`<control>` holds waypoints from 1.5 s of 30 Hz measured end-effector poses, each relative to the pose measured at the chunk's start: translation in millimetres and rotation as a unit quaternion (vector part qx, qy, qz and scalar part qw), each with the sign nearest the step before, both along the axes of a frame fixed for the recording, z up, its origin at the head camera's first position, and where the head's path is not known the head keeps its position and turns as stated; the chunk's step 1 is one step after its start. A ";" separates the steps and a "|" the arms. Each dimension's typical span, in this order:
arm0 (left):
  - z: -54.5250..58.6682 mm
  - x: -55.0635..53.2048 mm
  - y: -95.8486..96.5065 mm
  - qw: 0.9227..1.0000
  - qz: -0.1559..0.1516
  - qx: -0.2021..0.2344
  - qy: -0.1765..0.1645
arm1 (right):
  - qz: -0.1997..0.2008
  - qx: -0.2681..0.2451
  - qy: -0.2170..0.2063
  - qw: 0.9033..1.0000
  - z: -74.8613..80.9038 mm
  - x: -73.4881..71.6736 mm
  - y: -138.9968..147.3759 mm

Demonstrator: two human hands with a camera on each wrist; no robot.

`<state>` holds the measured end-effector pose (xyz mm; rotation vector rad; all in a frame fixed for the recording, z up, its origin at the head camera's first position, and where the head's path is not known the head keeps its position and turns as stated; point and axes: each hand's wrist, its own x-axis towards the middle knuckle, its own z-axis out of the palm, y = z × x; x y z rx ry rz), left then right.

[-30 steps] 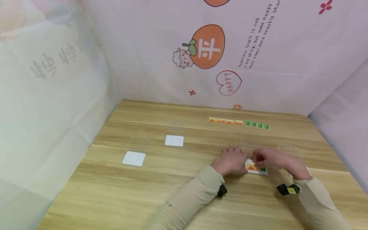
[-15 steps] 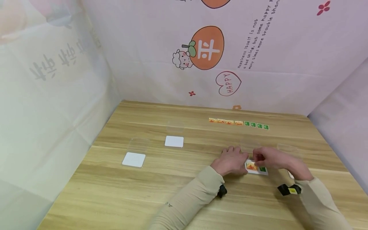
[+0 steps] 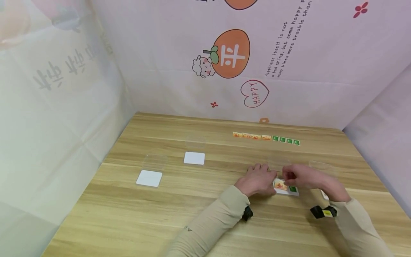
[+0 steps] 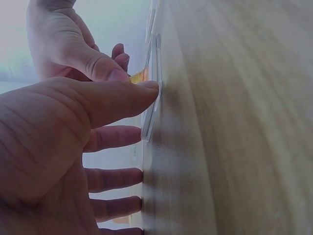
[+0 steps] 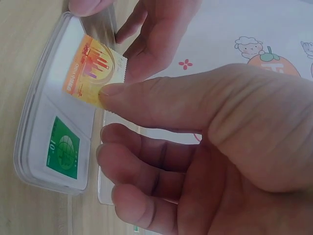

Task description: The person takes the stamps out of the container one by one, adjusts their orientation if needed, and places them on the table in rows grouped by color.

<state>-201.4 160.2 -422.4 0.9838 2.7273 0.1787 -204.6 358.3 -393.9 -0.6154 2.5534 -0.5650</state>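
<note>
My right hand pinches an orange postage stamp by one corner between thumb and forefinger. The stamp slants over a small clear plastic case with a white inside. A green stamp lies flat in that case, beside the orange one. At the case's left end, my left hand holds it between thumb and forefinger. Its other fingers stand nearly straight with their tips at the table. The right forefinger's tip is hidden behind the stamp.
Along the back of the wooden table runs a row of orange stamps and green stamps. Two white-bottomed cases with clear lids folded back lie to the left. Another case is partly covered by my right wrist.
The orange stamp tilts slightly under my right hand's fingers. Both hands stay in nearly the same place, and the head view has shifted slightly.
</note>
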 end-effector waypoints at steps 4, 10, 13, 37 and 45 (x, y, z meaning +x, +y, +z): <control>0.1 -0.2 -0.5 1.000 0.000 0.003 -0.001 | 0.000 0.003 0.000 1.000 0.7 -0.2 0.8; 0.7 -0.3 -1.2 1.000 -0.002 0.003 -0.002 | -0.001 0.002 -0.001 1.000 1.9 0.0 1.1; 1.8 -0.4 -2.9 1.000 -0.004 0.006 -0.009 | 0.001 -0.001 0.001 1.000 2.9 1.0 0.7; 8.5 -10.1 -18.2 0.999 -0.007 0.008 -0.039 | 0.000 -0.002 0.027 1.000 12.0 5.0 -3.5; 13.0 -15.2 -29.1 0.999 0.012 0.006 -0.051 | 0.007 -0.004 0.043 0.999 16.6 -1.4 -6.2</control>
